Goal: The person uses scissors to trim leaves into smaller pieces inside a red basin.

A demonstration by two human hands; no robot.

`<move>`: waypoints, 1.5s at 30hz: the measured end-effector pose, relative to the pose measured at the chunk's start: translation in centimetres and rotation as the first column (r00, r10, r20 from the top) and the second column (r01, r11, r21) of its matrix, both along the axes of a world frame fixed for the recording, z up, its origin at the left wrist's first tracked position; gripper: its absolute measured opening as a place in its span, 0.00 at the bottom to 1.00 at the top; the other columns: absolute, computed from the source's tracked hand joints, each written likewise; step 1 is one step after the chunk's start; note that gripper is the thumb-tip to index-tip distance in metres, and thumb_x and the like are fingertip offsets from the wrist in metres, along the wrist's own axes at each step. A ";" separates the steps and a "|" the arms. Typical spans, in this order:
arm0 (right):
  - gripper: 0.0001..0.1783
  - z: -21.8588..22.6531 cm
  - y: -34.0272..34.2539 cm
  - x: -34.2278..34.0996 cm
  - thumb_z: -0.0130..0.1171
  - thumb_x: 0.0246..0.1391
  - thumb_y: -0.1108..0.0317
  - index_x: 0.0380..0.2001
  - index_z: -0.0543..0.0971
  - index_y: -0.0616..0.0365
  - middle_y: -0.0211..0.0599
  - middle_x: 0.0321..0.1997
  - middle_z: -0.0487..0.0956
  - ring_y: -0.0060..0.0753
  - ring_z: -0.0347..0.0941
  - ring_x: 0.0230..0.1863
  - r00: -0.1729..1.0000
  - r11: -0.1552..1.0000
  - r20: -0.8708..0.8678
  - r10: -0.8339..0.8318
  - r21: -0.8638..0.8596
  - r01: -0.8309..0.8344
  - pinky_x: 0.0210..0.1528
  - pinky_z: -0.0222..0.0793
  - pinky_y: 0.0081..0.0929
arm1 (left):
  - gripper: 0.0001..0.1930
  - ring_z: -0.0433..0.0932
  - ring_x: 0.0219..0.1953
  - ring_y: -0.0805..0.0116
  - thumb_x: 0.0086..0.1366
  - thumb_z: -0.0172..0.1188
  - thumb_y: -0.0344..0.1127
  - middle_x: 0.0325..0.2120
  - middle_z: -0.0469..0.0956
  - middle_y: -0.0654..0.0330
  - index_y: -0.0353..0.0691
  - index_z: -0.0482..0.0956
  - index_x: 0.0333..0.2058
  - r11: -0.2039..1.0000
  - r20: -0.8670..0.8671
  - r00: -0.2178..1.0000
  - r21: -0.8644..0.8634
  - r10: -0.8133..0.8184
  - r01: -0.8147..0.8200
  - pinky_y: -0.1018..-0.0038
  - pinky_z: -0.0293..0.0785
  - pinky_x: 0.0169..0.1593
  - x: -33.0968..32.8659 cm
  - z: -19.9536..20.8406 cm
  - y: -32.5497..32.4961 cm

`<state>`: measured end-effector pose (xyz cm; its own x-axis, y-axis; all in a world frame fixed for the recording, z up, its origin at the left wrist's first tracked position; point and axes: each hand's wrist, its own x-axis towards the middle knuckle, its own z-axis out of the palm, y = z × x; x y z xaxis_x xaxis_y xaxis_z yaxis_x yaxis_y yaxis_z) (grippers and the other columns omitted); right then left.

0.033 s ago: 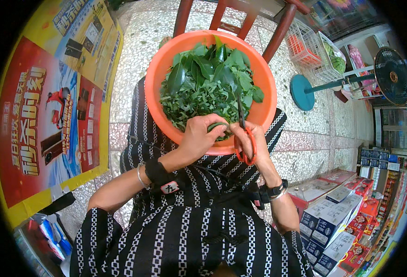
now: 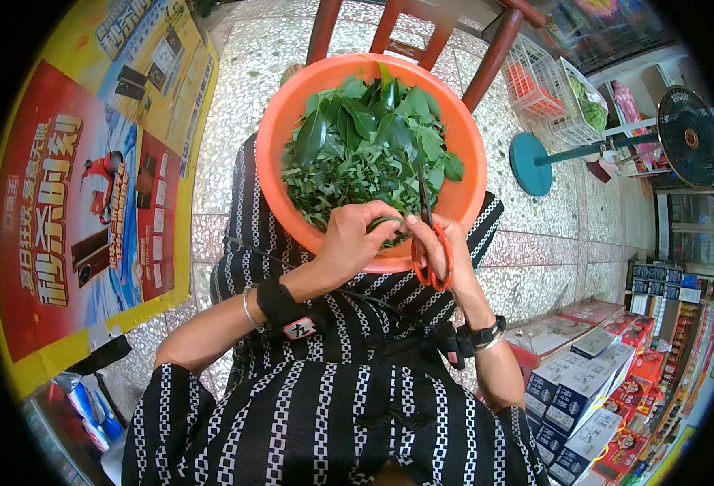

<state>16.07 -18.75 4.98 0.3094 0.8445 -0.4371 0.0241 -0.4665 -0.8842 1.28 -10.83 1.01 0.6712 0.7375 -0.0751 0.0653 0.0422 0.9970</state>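
Note:
An orange plastic basin (image 2: 270, 162) rests on my lap. Whole dark green leaves (image 2: 360, 118) lie toward its far side, with narrow cut strips of leaf (image 2: 333, 183) nearer to me. Over the near rim, my left hand (image 2: 347, 236) is closed, pinching a green leaf (image 2: 384, 219) between thumb and forefinger. My right hand (image 2: 459, 241) holds scissors (image 2: 424, 194) with orange-red handles, the dark blades pointing away from me over the basin. Its thumb and fingertips meet at the leaf's right end, close to my left fingertips. Part of the leaf is hidden by my fingers.
A reddish-brown wooden chair (image 2: 487, 61) stands just beyond the basin. To the right are white baskets (image 2: 531, 77) and a fan (image 2: 689, 136) on a green round base. Stacked boxes (image 2: 576, 385) fill the lower right. A red and yellow poster panel (image 2: 73, 219) borders the left.

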 end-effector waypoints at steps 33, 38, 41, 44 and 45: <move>0.14 0.2 -1.3 0.1 0.48 0.57 0.66 0.24 0.75 0.64 0.28 0.14 0.71 0.18 0.66 0.15 0.968 0.976 0.127 0.216 -0.053 -0.211 0.18 0.62 0.19 | 0.13 0.77 0.36 0.62 0.65 0.49 0.30 0.32 0.77 0.53 0.32 0.70 0.48 0.956 0.152 0.947 -0.043 -0.282 0.291 0.70 0.72 0.40 0.0 -1.1 -0.9; 0.14 0.6 -1.0 -0.1 0.49 0.57 0.66 0.23 0.76 0.65 0.29 0.13 0.71 0.18 0.67 0.14 0.980 0.989 0.139 0.144 -0.057 -0.137 0.16 0.62 0.18 | 0.14 0.76 0.40 0.61 0.64 0.50 0.28 0.38 0.75 0.51 0.32 0.70 0.47 0.948 0.049 0.976 0.254 -0.214 0.195 0.69 0.71 0.45 -0.4 -0.9 -1.4; 0.15 0.5 -0.9 -0.2 0.50 0.57 0.65 0.21 0.75 0.64 0.29 0.12 0.71 0.18 0.66 0.14 0.969 0.985 0.180 0.170 -0.066 -0.161 0.17 0.62 0.19 | 0.09 0.77 0.38 0.56 0.63 0.51 0.29 0.35 0.76 0.51 0.31 0.71 0.41 0.969 -0.043 0.985 0.175 -0.167 0.172 0.67 0.72 0.42 -0.4 -1.0 -1.2; 0.14 0.1 -0.8 -0.3 0.50 0.57 0.65 0.21 0.75 0.63 0.29 0.11 0.69 0.18 0.65 0.12 0.943 0.981 0.272 0.190 -0.008 -0.196 0.16 0.60 0.19 | 0.07 0.77 0.32 0.62 0.64 0.51 0.29 0.30 0.77 0.55 0.32 0.71 0.37 0.986 -0.037 0.985 -0.020 -0.168 0.167 0.70 0.72 0.38 -0.4 -1.4 -1.0; 0.14 -0.1 -0.7 -0.4 0.50 0.57 0.66 0.21 0.75 0.62 0.27 0.10 0.69 0.16 0.63 0.11 0.925 0.976 0.325 0.197 0.026 -0.217 0.15 0.58 0.17 | 0.06 0.77 0.31 0.65 0.64 0.51 0.29 0.28 0.76 0.57 0.32 0.71 0.36 0.985 -0.001 0.986 -0.035 -0.167 0.167 0.71 0.72 0.37 -0.3 -1.7 -1.0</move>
